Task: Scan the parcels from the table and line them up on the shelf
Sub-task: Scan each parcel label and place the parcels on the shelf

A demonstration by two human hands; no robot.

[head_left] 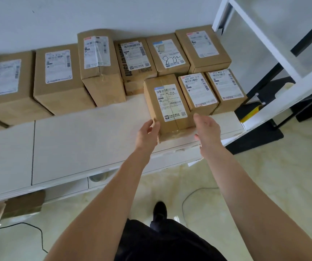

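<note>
Front parcel [170, 106] near shelf [95, 140] front edge, label up for row alignment. Left hand [146, 133] touching its side, fingers relaxed; right hand [207, 129] open beside, gripping nothing.

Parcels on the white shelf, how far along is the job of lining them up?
Looks well along. Done: six parcels form a back row against the wall, and two more stand in front at the right. In hand: the left hand touches the front parcel and the right hand is open beside it. Left: any parcels on the table, which is out of view.
</note>
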